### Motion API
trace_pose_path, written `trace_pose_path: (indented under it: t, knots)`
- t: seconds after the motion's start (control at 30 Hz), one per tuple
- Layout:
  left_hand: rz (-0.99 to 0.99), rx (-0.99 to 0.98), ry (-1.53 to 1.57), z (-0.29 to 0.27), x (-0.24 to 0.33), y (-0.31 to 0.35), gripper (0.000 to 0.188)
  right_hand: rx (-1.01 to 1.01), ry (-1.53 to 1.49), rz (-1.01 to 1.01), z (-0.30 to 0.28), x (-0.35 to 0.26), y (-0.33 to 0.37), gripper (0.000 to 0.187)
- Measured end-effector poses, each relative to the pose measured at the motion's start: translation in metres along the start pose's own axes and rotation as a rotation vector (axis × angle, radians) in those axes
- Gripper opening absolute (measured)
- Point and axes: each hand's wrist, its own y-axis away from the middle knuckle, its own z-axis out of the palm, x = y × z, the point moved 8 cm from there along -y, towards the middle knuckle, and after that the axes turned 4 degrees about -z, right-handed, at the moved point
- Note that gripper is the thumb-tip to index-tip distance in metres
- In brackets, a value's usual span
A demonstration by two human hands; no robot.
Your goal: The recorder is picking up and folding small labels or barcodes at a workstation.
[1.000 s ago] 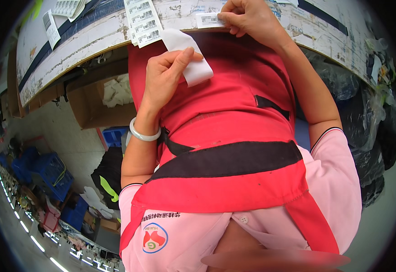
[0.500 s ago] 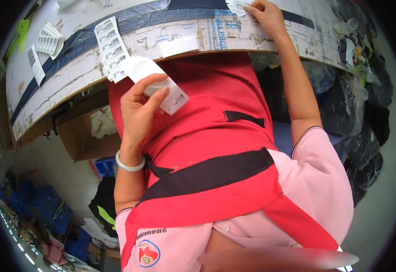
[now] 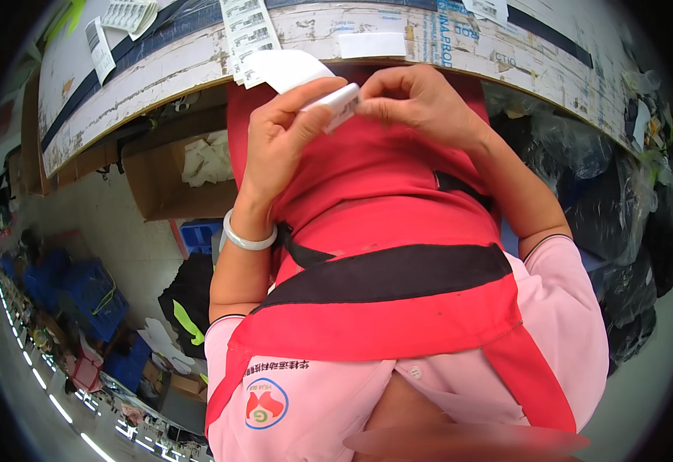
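Pinching a white label strip [image 3: 294, 71] above a red apron [image 3: 367, 173], the left hand [image 3: 281, 138] keeps its grip closed, thumb against fingers. The right hand [image 3: 425, 106] has thumb and fingertips together at the strip's curled, printed end; whether that grip has hold cannot be told. The strip looks light, thin, easily creased, best held by its edges. On the counter [image 3: 148, 100], barcode labels [image 3: 250, 35] carry print too small to read; blue lettering [image 3: 448, 35] sits near a white slip [image 3: 373, 45].
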Motion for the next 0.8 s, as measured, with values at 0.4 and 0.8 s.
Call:
trace_pose_path:
  t: [0.4,0.8]
  knots:
    - [-0.102,-0.017,-0.266,-0.01,-0.02,0.008,0.017,0.25,0.226,-0.332,-0.003,-0.027,0.001,0.008]
    - [0.023,-0.004,-0.346,-0.008,-0.016,0.002,0.03,0.381,0.127,0.049,-0.08,0.015,-0.025,0.022]
